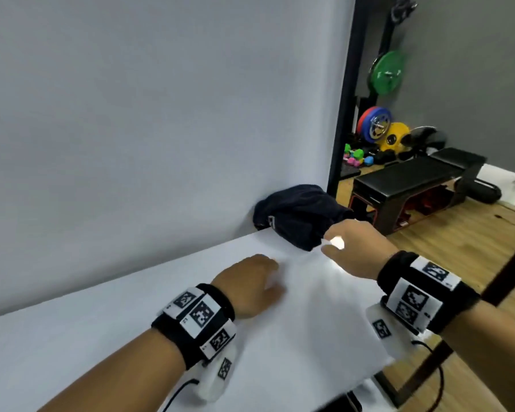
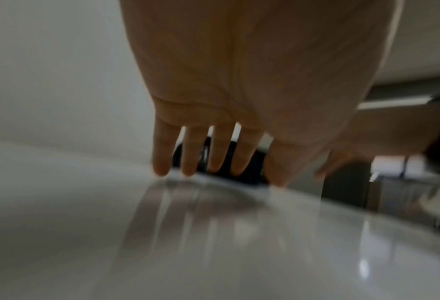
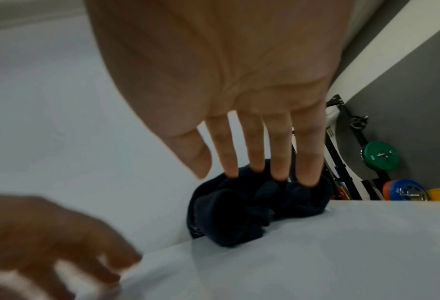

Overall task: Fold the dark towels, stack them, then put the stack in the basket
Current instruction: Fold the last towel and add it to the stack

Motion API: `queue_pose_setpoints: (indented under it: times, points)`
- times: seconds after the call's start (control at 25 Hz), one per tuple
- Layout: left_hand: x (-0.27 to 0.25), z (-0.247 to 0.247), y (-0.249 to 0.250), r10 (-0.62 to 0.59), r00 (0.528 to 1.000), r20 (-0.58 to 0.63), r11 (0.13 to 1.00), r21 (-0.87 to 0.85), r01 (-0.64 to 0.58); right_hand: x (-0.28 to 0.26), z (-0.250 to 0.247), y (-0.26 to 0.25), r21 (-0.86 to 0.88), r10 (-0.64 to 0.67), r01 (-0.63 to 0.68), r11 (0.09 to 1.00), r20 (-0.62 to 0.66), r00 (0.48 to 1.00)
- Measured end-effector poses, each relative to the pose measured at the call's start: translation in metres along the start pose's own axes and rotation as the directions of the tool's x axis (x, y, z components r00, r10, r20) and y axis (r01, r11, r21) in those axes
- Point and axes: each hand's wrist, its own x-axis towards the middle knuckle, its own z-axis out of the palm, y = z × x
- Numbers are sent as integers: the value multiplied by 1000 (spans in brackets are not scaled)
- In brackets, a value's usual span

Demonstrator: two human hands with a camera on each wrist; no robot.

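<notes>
A crumpled dark navy towel [image 1: 298,217] lies bunched at the far right corner of the white table [image 1: 131,322], against the white wall. My right hand [image 1: 336,237] reaches over it with straight, spread fingers [image 3: 254,154], their tips at the top of the dark navy towel [image 3: 241,207]; nothing is gripped. My left hand [image 1: 259,275] is low over the table, left of the towel, fingers [image 2: 195,154] straight with tips at the surface, holding nothing. In the left wrist view the towel [image 2: 249,164] shows dark behind those fingers. No basket is in view.
The table's right edge [image 1: 369,367] drops to a wooden floor. Beyond stand a black weight bench [image 1: 414,185], coloured weight plates [image 1: 375,123] and small dumbbells [image 1: 354,157]. A black frame post [image 1: 345,93] borders the white wall.
</notes>
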Motion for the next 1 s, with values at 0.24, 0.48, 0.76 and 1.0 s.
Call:
queue_pose_setpoints:
  times: [0.24, 0.48, 0.76, 1.0]
  points:
    - [23, 7, 2, -110, 992, 54, 991, 87, 105, 68, 2, 28, 95, 15, -8, 995, -69, 997]
    - [21, 11, 10, -160, 987, 11, 984, 80, 158, 90, 11, 20, -23, -104, 108, 994, 125, 987]
    - [15, 18, 10, -233, 960, -156, 955, -223, 196, 32, 23, -30, -61, -420, 459, 886, 312, 852]
    - [-44, 4, -21, -369, 882, -295, 917, -269, 294, 14, 20, -49, 171, -545, 520, 837, 343, 765]
